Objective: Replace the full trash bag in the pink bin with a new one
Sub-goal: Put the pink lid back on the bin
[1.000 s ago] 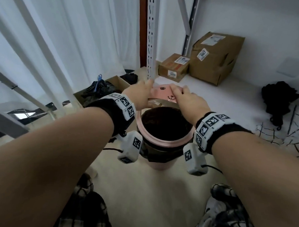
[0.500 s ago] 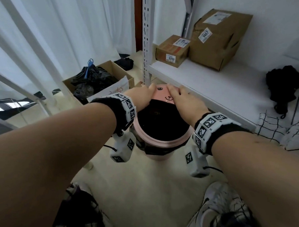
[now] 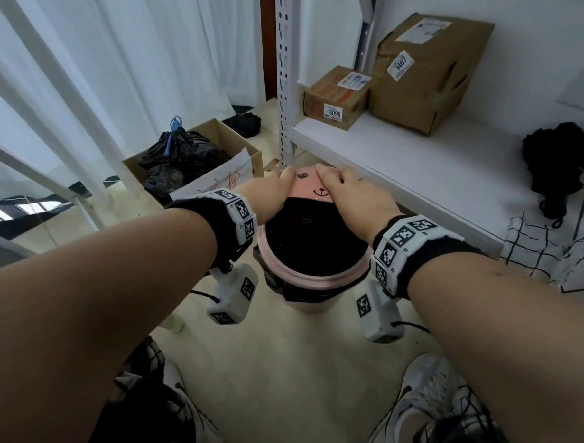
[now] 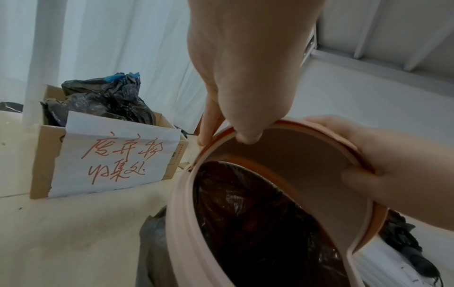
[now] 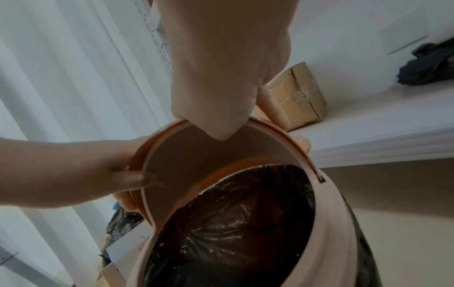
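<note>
The pink bin (image 3: 315,280) stands on the floor in front of me, lined with a black trash bag (image 3: 316,242) whose edge hangs over its outside. Its pink lid (image 3: 310,188), with a bear face on top, is tilted up at the far side of the rim. My left hand (image 3: 268,193) pinches the lid's left edge and my right hand (image 3: 355,197) pinches its right edge. In the left wrist view the thumb of my left hand (image 4: 236,77) lies inside the lid (image 4: 294,165). In the right wrist view my right hand (image 5: 221,68) holds it the same way above the bag (image 5: 233,223).
A cardboard box (image 3: 193,160) with tied black bags and a handwritten paper sign sits on the floor at the left. A white shelf (image 3: 420,166) just behind the bin carries two brown parcels (image 3: 424,69) and a black bundle (image 3: 560,166). The shelf's upright post (image 3: 284,87) rises by the lid.
Both hands have stayed on the lid's two edges. My head view has shifted, so the bin and hands now sit lower and closer to the shelf's front edge.
</note>
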A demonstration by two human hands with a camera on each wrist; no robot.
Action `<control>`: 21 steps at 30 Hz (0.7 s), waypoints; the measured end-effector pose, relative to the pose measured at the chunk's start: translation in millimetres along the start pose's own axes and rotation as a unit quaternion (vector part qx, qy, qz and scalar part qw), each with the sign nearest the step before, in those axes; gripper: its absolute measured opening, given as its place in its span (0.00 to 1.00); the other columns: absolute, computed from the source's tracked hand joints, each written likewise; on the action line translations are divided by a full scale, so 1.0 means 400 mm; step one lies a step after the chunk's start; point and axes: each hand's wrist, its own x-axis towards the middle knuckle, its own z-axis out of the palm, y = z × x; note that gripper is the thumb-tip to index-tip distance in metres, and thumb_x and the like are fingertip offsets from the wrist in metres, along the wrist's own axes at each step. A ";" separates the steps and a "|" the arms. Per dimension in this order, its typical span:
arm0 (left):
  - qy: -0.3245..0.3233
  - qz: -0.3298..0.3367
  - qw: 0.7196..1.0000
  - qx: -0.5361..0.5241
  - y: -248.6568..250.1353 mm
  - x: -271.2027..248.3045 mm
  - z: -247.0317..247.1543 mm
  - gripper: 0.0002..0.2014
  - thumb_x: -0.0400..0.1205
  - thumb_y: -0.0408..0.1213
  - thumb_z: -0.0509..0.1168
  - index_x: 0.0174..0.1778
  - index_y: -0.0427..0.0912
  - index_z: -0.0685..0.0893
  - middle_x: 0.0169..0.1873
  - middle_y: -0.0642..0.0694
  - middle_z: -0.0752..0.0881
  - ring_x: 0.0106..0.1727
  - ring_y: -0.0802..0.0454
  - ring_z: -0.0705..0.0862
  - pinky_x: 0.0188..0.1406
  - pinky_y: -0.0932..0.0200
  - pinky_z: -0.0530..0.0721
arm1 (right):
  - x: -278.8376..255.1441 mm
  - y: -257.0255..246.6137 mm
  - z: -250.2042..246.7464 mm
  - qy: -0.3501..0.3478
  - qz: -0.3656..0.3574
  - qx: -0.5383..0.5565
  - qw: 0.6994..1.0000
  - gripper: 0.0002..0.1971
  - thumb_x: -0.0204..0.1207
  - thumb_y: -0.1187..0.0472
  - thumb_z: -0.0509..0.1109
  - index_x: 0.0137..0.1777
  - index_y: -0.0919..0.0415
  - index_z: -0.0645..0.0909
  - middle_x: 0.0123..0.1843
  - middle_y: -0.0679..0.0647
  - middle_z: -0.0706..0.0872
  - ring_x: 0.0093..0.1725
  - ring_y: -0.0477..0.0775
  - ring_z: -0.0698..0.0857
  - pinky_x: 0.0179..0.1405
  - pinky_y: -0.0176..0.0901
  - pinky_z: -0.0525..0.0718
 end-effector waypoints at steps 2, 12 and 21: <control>0.003 -0.007 1.000 -0.007 0.004 0.002 0.002 0.30 0.84 0.27 0.53 0.81 0.36 0.49 0.67 0.31 0.73 0.62 0.30 0.81 0.61 0.40 0.79 | 0.004 0.002 0.002 -0.006 0.002 0.004 1.000 0.37 0.79 0.54 0.62 0.79 0.38 0.41 0.76 0.62 0.63 0.67 0.71 0.75 0.59 0.69 0.80; 0.008 -0.008 0.999 -0.031 0.006 0.028 0.007 0.28 0.83 0.25 0.52 0.79 0.36 0.53 0.66 0.30 0.74 0.61 0.30 0.82 0.58 0.41 0.79 | 0.022 0.016 0.013 -0.009 0.008 -0.010 1.000 0.39 0.79 0.55 0.62 0.80 0.40 0.39 0.76 0.65 0.63 0.66 0.72 0.76 0.58 0.67 0.81; 0.018 -0.027 0.997 -0.074 0.014 0.023 0.023 0.31 0.84 0.29 0.52 0.82 0.40 0.48 0.71 0.32 0.71 0.66 0.32 0.78 0.64 0.42 0.79 | 0.002 0.011 0.022 0.022 0.015 -0.024 0.999 0.36 0.80 0.52 0.58 0.81 0.43 0.40 0.77 0.63 0.63 0.67 0.69 0.75 0.54 0.64 0.83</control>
